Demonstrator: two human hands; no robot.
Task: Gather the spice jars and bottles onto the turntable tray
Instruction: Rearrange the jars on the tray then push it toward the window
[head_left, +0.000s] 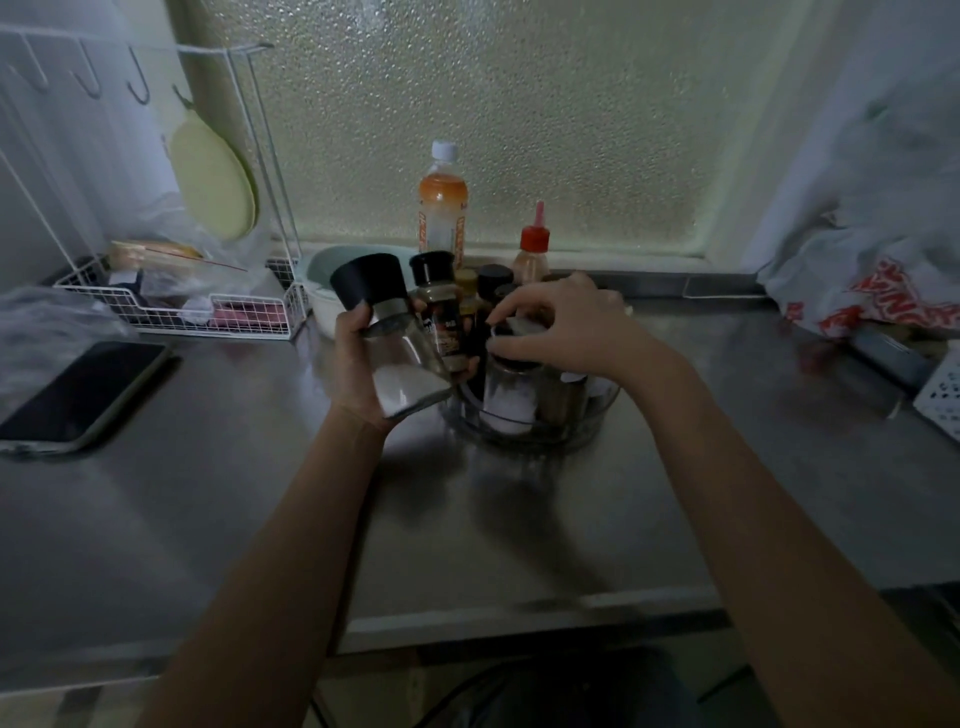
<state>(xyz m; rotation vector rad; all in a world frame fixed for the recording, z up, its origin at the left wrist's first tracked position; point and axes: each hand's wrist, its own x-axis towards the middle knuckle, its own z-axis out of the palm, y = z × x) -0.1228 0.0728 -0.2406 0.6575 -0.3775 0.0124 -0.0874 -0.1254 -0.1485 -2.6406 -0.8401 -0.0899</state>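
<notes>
A clear round turntable tray (582, 436) sits mid-counter with several jars inside it. My left hand (358, 364) grips a glass salt grinder (395, 338) with a black cap, tilted left, together with a black-capped spice jar (441, 312), just left of the tray. My right hand (566, 325) rests over the tray, fingers closed on the top of a white-filled jar (511, 400) standing in it. More dark-capped jars (493, 283) stand at the tray's back. An orange drink bottle (442, 208) and a red-capped sauce bottle (534, 249) stand behind, by the window.
A phone (78, 395) lies at the left on the steel counter (519, 519). A white wire rack (176, 306) and a pale bowl (324, 283) stand at the back left. Plastic bags (872, 291) and a white basket (943, 395) fill the right side.
</notes>
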